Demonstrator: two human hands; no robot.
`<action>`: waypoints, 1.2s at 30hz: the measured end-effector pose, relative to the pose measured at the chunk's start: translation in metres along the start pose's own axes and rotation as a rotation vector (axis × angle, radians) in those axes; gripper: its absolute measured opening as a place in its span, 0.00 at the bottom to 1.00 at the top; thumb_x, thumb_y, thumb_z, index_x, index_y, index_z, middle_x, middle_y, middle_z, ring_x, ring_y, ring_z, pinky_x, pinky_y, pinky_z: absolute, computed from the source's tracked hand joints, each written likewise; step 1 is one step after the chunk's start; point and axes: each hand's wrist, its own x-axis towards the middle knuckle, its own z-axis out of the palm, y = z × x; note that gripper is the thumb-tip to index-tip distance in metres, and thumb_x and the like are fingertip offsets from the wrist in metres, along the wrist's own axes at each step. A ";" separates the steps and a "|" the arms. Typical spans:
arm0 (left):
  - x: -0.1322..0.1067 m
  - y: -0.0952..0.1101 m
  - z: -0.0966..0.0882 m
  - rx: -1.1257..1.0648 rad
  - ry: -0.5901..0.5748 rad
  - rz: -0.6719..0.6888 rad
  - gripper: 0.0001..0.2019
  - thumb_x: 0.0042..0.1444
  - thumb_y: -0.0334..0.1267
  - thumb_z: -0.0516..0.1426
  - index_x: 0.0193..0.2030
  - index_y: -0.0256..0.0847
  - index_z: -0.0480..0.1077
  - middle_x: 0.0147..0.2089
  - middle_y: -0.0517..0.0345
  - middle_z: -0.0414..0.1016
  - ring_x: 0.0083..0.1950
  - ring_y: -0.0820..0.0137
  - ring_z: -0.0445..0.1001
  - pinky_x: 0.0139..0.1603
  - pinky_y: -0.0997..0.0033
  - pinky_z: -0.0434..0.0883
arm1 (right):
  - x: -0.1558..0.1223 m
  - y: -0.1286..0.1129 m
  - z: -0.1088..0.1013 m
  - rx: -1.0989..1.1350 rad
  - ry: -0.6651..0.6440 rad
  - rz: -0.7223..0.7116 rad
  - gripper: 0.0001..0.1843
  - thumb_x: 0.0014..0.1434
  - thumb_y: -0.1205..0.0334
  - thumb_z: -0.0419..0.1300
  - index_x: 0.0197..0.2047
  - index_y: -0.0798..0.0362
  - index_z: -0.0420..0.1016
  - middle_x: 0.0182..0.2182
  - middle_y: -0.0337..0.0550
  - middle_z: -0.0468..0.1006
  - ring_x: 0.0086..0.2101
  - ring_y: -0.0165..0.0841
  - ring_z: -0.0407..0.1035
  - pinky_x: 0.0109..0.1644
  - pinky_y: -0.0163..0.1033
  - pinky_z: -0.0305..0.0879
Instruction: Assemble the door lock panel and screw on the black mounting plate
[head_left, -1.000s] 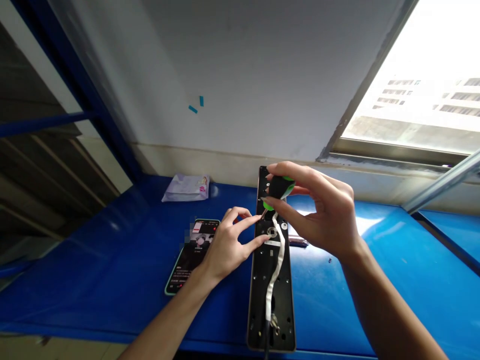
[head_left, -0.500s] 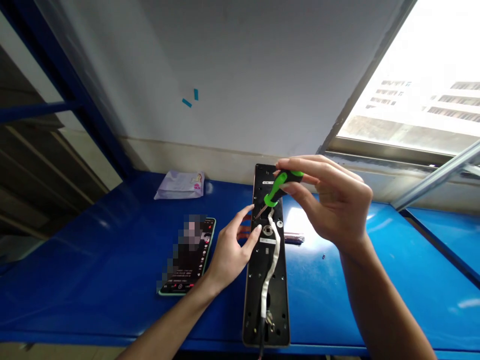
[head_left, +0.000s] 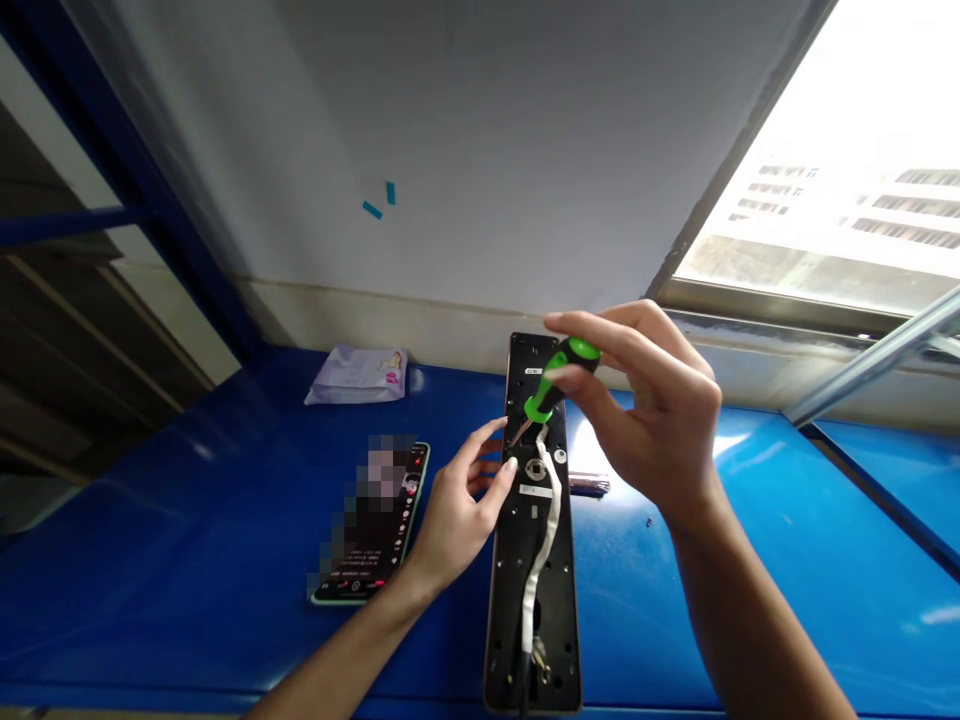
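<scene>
A long black door lock panel [head_left: 551, 600] lies on the blue table, its far end towards the wall. A white-sleeved cable [head_left: 546, 530] runs down its face. My left hand [head_left: 461, 510] grips the panel's left edge, thumb on top and fingertips against the side. In my right hand [head_left: 652, 410] is a screwdriver [head_left: 551, 385] with a green and black handle, held between thumb and fingers. The screwdriver leans, its tip down at the panel's left edge, close to my left fingertips. Whether a screw sits under the tip is too small to see.
A phone [head_left: 375, 540] with a lit screen lies left of my left hand. Behind it rests a light purple packet [head_left: 358, 376]. A thin dark item [head_left: 589, 484] and a tiny dark piece [head_left: 649, 522] are right of the panel. Wall and window stand behind.
My right hand has shifted slightly left and its fingers have changed position on the screwdriver handle. The tip stays at the same place. The whole view has moved a little.
</scene>
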 end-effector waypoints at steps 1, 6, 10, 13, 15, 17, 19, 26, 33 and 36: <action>0.000 0.000 0.000 -0.007 -0.003 -0.010 0.23 0.68 0.42 0.60 0.68 0.43 0.69 0.56 0.48 0.83 0.47 0.63 0.86 0.49 0.65 0.85 | 0.000 0.000 0.000 0.056 -0.054 0.027 0.18 0.69 0.63 0.64 0.61 0.42 0.81 0.49 0.44 0.83 0.46 0.36 0.79 0.47 0.43 0.82; -0.002 0.000 0.001 -0.046 -0.002 -0.057 0.24 0.68 0.44 0.61 0.68 0.43 0.68 0.58 0.48 0.81 0.47 0.65 0.84 0.50 0.67 0.83 | -0.002 0.001 0.001 0.195 -0.076 0.039 0.20 0.65 0.65 0.69 0.59 0.43 0.83 0.45 0.42 0.84 0.42 0.37 0.80 0.46 0.45 0.83; -0.003 0.000 0.001 -0.055 -0.015 -0.071 0.26 0.67 0.45 0.62 0.69 0.44 0.67 0.58 0.49 0.80 0.46 0.66 0.84 0.50 0.67 0.82 | -0.002 0.006 0.002 0.031 0.050 0.040 0.17 0.64 0.61 0.70 0.56 0.42 0.84 0.44 0.44 0.82 0.41 0.36 0.77 0.44 0.45 0.81; -0.002 0.001 0.000 -0.059 -0.013 -0.079 0.26 0.67 0.46 0.62 0.69 0.43 0.68 0.59 0.49 0.80 0.46 0.65 0.83 0.51 0.66 0.82 | -0.002 0.010 0.002 0.227 -0.115 0.094 0.23 0.73 0.65 0.56 0.67 0.41 0.75 0.59 0.45 0.80 0.53 0.40 0.79 0.55 0.51 0.81; -0.002 0.002 -0.001 -0.062 -0.016 -0.082 0.25 0.67 0.47 0.62 0.68 0.43 0.68 0.59 0.48 0.80 0.46 0.65 0.83 0.51 0.65 0.82 | -0.002 0.011 0.002 0.305 -0.118 0.107 0.22 0.72 0.66 0.58 0.66 0.41 0.77 0.55 0.43 0.83 0.51 0.40 0.80 0.54 0.52 0.82; -0.002 0.001 -0.001 -0.067 -0.018 -0.079 0.26 0.67 0.46 0.62 0.69 0.44 0.68 0.59 0.48 0.80 0.46 0.65 0.83 0.51 0.65 0.82 | -0.002 0.011 0.003 0.240 -0.020 0.089 0.18 0.66 0.65 0.67 0.58 0.41 0.83 0.45 0.41 0.85 0.43 0.38 0.80 0.48 0.49 0.83; -0.002 0.001 0.000 -0.072 -0.021 -0.079 0.26 0.67 0.46 0.62 0.69 0.44 0.67 0.59 0.48 0.80 0.46 0.65 0.83 0.52 0.65 0.82 | -0.002 0.010 0.003 0.124 0.055 0.061 0.16 0.60 0.63 0.74 0.52 0.42 0.86 0.40 0.40 0.82 0.39 0.36 0.77 0.43 0.46 0.82; -0.002 0.000 0.000 -0.067 -0.022 -0.071 0.24 0.67 0.46 0.62 0.68 0.44 0.70 0.60 0.49 0.80 0.47 0.65 0.83 0.52 0.66 0.82 | 0.000 0.009 -0.001 0.207 -0.108 0.007 0.21 0.68 0.67 0.64 0.61 0.43 0.81 0.50 0.44 0.84 0.47 0.38 0.79 0.48 0.46 0.82; -0.002 -0.002 0.000 -0.050 -0.022 -0.053 0.23 0.68 0.46 0.62 0.67 0.46 0.70 0.61 0.51 0.80 0.48 0.65 0.84 0.53 0.67 0.82 | 0.002 0.001 -0.005 0.063 -0.155 -0.055 0.21 0.71 0.67 0.59 0.64 0.45 0.79 0.53 0.47 0.82 0.50 0.38 0.78 0.55 0.49 0.79; -0.003 -0.003 0.000 -0.055 -0.020 -0.052 0.23 0.68 0.46 0.62 0.67 0.46 0.70 0.61 0.51 0.80 0.49 0.65 0.84 0.54 0.66 0.82 | 0.000 -0.002 -0.003 0.166 -0.187 -0.058 0.22 0.71 0.69 0.59 0.65 0.43 0.78 0.54 0.44 0.84 0.49 0.37 0.80 0.54 0.46 0.80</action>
